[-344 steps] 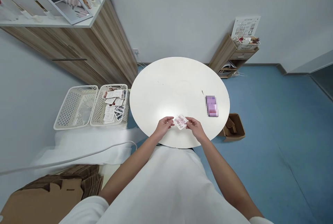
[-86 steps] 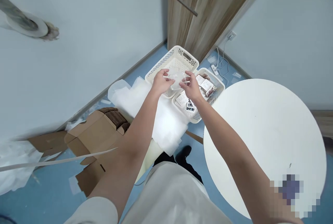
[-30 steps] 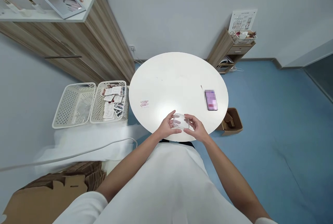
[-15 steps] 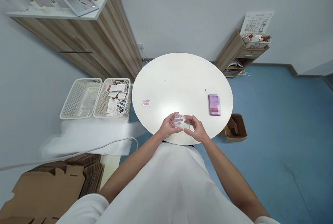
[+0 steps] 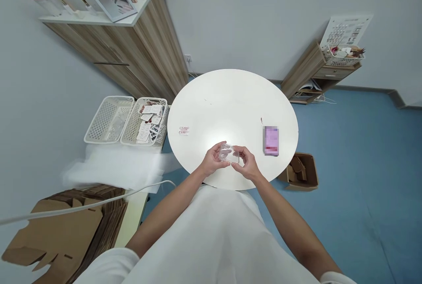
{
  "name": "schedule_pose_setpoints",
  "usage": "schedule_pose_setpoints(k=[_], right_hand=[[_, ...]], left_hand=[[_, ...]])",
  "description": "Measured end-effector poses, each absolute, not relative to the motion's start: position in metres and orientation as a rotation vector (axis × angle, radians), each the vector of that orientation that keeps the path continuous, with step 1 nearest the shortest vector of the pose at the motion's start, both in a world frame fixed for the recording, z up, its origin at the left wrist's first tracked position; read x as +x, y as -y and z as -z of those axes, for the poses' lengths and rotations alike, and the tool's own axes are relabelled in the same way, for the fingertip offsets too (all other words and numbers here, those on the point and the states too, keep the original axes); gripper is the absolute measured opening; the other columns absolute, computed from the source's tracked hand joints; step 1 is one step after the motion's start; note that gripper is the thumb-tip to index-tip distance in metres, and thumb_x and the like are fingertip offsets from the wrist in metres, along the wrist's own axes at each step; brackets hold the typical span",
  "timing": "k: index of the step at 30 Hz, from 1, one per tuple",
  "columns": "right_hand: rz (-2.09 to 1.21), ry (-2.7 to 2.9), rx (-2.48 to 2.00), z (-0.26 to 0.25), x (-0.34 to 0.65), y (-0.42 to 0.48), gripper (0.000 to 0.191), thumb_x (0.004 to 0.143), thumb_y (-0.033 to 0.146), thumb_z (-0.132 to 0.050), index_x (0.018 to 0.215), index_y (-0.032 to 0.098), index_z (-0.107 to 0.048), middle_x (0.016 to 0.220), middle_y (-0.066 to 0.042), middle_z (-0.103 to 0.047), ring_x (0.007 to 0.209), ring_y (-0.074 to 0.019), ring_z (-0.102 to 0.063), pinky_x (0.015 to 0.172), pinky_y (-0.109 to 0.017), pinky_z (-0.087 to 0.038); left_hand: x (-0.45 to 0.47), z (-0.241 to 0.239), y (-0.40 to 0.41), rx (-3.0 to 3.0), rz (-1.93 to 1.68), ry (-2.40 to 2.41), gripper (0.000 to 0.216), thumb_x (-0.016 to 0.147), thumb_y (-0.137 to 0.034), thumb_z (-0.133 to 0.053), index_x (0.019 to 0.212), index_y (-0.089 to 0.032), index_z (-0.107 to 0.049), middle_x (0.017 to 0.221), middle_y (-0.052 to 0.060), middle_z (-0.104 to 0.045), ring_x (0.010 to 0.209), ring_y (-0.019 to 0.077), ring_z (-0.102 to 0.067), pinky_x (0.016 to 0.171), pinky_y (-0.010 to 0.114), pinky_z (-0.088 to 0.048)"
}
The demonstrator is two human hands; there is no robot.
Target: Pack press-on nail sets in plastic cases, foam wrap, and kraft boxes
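Both my hands hold a small clear plastic case (image 5: 228, 153) just above the near edge of the round white table (image 5: 231, 99). My left hand (image 5: 213, 161) grips its left side, fingers curled round it. My right hand (image 5: 245, 164) pinches its right side. A small card of pink press-on nails (image 5: 183, 131) lies flat on the table's left part, apart from my hands. A purple blurred flat object (image 5: 271, 140) rests on the table's right part.
Two white baskets stand left of the table: one (image 5: 109, 119) holding clear cases, one (image 5: 147, 121) holding printed cards. Wooden cabinet (image 5: 138, 55) at back left, small shelf unit (image 5: 316, 73) at back right, cardboard box (image 5: 300, 172) on the floor, flat cartons (image 5: 66, 227) near left.
Earlier I held the nail card at the table, then turned to the baskets and took a clear case. The card now lies on the table's left; in the last second only the view shifted.
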State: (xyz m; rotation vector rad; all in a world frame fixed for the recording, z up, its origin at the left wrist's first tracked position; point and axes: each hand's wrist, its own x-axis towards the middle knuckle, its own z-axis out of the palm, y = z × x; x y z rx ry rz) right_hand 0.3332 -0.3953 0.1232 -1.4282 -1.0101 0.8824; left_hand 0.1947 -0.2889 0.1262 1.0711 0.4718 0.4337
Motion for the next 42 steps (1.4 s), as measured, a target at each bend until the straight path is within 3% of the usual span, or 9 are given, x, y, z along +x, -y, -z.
schedule_pose_setpoints(k=[9,16,22,25,29,31,35,39,42], right_hand=[[-1.130,0.757,-1.355,-0.127,0.342,0.393,0.073,0.067,0.038,-0.064,0.128,0.036,-0.025,0.140,-0.005,-0.021,0.120,-0.0236,-0.038,0.094,-0.044,-0.039],[-1.144,0.661,-1.647,-0.130,0.332,0.392,0.079,0.059,0.042,-0.069,0.127,0.031,-0.031,0.129,-0.009,-0.036,0.106,-0.0251,-0.049,0.080,-0.043,-0.048],[-1.062,0.775,-1.725,-0.136,0.329,0.393,0.080,0.061,0.042,-0.067,0.130,0.030,-0.027,0.121,-0.009,-0.044,0.100,-0.0217,-0.052,0.077,-0.038,-0.048],[-1.039,0.830,-1.815,-0.142,0.332,0.394,0.074,0.065,0.046,-0.063,0.129,0.031,-0.028,0.115,-0.008,-0.049,0.088,-0.0187,-0.057,0.073,-0.036,-0.048],[-0.964,0.888,-1.967,-0.149,0.332,0.394,0.057,0.070,0.051,-0.053,0.120,0.028,-0.038,0.116,-0.007,-0.049,0.073,-0.0142,-0.057,0.070,-0.035,-0.046],[-0.916,0.909,-2.022,-0.150,0.331,0.394,0.051,0.071,0.052,-0.051,0.114,0.026,-0.042,0.115,-0.007,-0.048,0.068,-0.0128,-0.055,0.067,-0.034,-0.046],[-0.875,0.966,-1.947,-0.149,0.332,0.397,0.042,0.070,0.048,-0.053,0.104,0.025,-0.046,0.114,-0.006,-0.048,0.065,-0.0112,-0.050,0.065,-0.033,-0.045],[-1.021,1.023,-1.726,-0.149,0.338,0.404,0.048,0.061,0.040,-0.065,0.103,0.026,-0.045,0.130,-0.007,-0.036,0.069,-0.0107,-0.049,0.064,-0.032,-0.047],[-1.038,1.056,-1.659,-0.151,0.341,0.406,0.049,0.060,0.034,-0.067,0.103,0.026,-0.046,0.126,-0.006,-0.040,0.073,-0.0111,-0.050,0.069,-0.033,-0.047]], left_hand=[[0.207,-0.133,0.289,1.432,-0.456,-0.504,0.078,0.062,-0.021,-0.071,0.129,-0.028,-0.031,0.128,0.010,-0.039,0.111,0.0238,-0.047,0.088,0.038,-0.042],[0.207,-0.123,0.303,1.817,-0.534,-0.500,0.061,0.072,-0.023,-0.060,0.126,-0.028,-0.033,0.122,0.010,-0.038,0.100,0.0205,-0.049,0.074,0.035,-0.047],[0.196,-0.130,0.305,1.552,-0.439,-0.438,0.084,0.069,-0.026,-0.064,0.136,-0.033,-0.013,0.131,0.011,-0.031,0.111,0.0246,-0.043,0.084,0.040,-0.044],[0.193,-0.131,0.299,1.369,-0.378,-0.461,0.066,0.077,-0.032,-0.054,0.134,-0.035,-0.019,0.135,0.010,-0.026,0.111,0.0238,-0.045,0.083,0.041,-0.045],[0.193,-0.135,0.294,1.472,-0.370,-0.494,0.089,0.058,-0.031,-0.074,0.132,-0.038,-0.024,0.139,0.008,-0.021,0.112,0.0247,-0.043,0.085,0.040,-0.045],[0.195,-0.138,0.293,1.553,-0.353,-0.505,0.093,0.050,-0.028,-0.078,0.129,-0.035,-0.030,0.136,0.008,-0.027,0.110,0.0242,-0.044,0.086,0.041,-0.044],[0.197,-0.139,0.290,1.502,-0.379,-0.540,0.078,0.057,-0.028,-0.074,0.126,-0.029,-0.039,0.128,0.009,-0.039,0.106,0.0230,-0.048,0.086,0.042,-0.044],[0.196,-0.133,0.283,1.302,-0.377,-0.491,0.069,0.061,-0.025,-0.072,0.122,-0.026,-0.042,0.123,0.011,-0.044,0.102,0.0223,-0.051,0.085,0.041,-0.044],[0.194,-0.131,0.280,1.202,-0.337,-0.426,0.071,0.060,-0.023,-0.073,0.123,-0.025,-0.042,0.121,0.011,-0.046,0.105,0.0235,-0.050,0.085,0.041,-0.043]])
